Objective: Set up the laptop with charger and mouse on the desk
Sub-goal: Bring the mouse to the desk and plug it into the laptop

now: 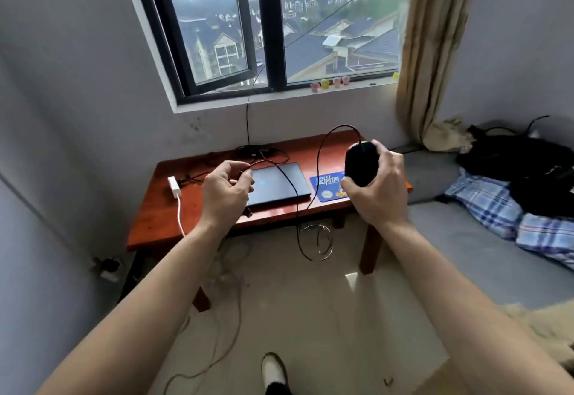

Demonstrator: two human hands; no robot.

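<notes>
My right hand (377,188) grips a black wired mouse (361,163) in the air above the desk's right end. Its thin black cable (323,146) arcs up from the mouse, drops below the desk edge and loops back to my left hand (228,191), which pinches it near the plug end. A closed dark laptop (279,185) lies flat in the middle of the red-brown desk (155,224). A blue mouse pad (326,186) sits to the laptop's right, partly hidden by my right hand. A black charger brick with cables (254,150) lies at the desk's back edge.
A white power adapter (174,187) with a white cord lies on the desk's left part. Loose cables trail on the tiled floor (223,301) under the desk. A grey bed (466,239) with plaid cloth and black bags stands at the right. The window is behind the desk.
</notes>
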